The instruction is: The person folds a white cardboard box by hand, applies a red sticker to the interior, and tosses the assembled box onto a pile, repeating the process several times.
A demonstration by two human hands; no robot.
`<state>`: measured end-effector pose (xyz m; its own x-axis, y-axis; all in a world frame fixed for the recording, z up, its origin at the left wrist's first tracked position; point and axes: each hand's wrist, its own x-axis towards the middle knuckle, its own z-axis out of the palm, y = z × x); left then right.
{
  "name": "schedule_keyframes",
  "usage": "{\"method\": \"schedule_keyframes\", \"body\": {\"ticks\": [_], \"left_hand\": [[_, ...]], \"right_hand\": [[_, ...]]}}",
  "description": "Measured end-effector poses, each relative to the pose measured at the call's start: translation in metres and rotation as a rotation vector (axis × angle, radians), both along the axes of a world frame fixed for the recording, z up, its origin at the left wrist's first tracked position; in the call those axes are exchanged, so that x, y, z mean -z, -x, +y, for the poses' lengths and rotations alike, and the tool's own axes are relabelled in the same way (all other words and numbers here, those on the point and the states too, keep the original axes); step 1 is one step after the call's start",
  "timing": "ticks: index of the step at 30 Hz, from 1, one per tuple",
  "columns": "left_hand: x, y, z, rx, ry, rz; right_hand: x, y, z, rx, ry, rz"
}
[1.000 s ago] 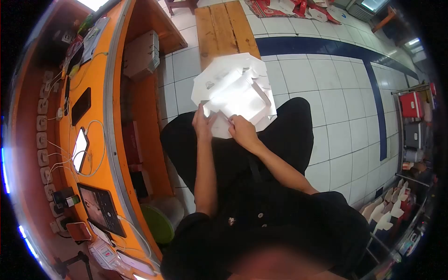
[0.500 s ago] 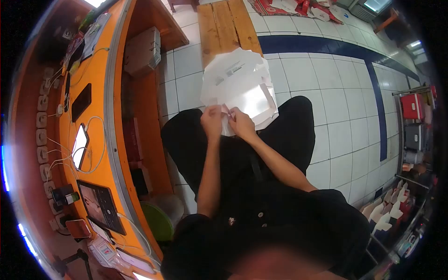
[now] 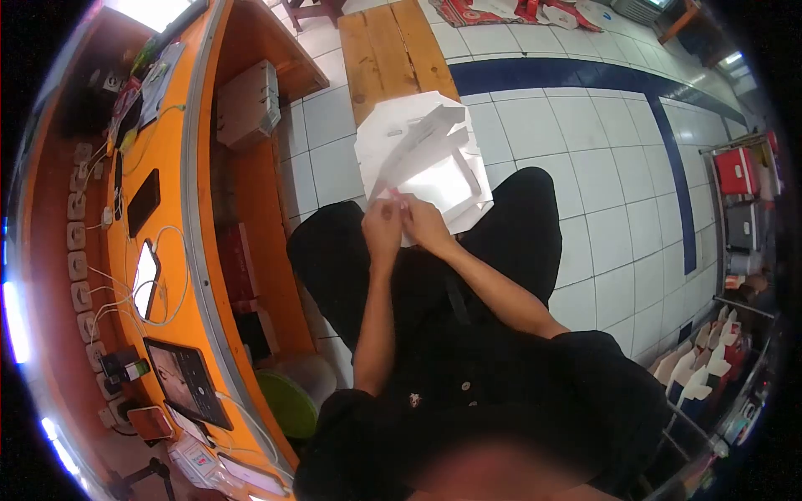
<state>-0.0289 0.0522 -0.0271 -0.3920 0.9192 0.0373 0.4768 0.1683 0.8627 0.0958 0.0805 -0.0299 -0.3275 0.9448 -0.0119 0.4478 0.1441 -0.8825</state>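
A white cardboard box (image 3: 378, 134), partly folded, lies between my knees against the near end of a wooden bench (image 3: 386, 63). One flap (image 3: 430, 134) is raised, running diagonally from my fingers toward the far right corner. At the near left corner, my left hand (image 3: 383, 227) pinches the folded cardboard, its fingers closed. Right beside it, my right hand (image 3: 424, 222) is closed on the same corner, the fingertips of both hands almost touching. A bit of pink or red shows between them; the exact fold is hidden by the fingers.
To my left runs an orange counter (image 3: 185, 275) with a tablet (image 3: 188, 382), phones (image 3: 144, 192) and charging cables. Under it stands a green-topped bin (image 3: 286, 405). A rack (image 3: 710, 367) with folded cartons (image 3: 695, 367) is at the right. White tiles (image 3: 601, 184) cover the floor.
The cardboard's left flap has lifted and now stands folded inward across the box. Both hands have stayed at the near left corner, shifting slightly. The whole view has tilted a little.
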Motion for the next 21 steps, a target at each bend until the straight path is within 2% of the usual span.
{"method": "schedule_keyframes", "body": {"ticks": [2,5,8,15,18,21], "left_hand": [[-0.019,0.003,0.005,0.075,0.055,0.191],[-0.023,0.001,0.004,0.095,0.066,0.253],[-0.016,-0.005,0.001,0.051,0.207,0.134],[-0.032,0.013,0.005,0.305,0.274,0.237],[-0.037,0.018,0.001,0.304,0.316,0.028],[-0.028,0.026,0.003,0.343,0.282,0.046]], "right_hand": [[-0.001,0.000,-0.002,0.021,0.024,0.048],[-0.011,0.002,-0.004,0.049,0.011,0.101],[-0.006,0.000,0.001,0.002,0.025,0.080],[-0.009,0.003,-0.011,0.007,-0.052,0.143],[-0.008,0.004,-0.010,-0.007,-0.016,0.132],[-0.006,0.005,-0.009,-0.044,-0.002,0.129]]}}
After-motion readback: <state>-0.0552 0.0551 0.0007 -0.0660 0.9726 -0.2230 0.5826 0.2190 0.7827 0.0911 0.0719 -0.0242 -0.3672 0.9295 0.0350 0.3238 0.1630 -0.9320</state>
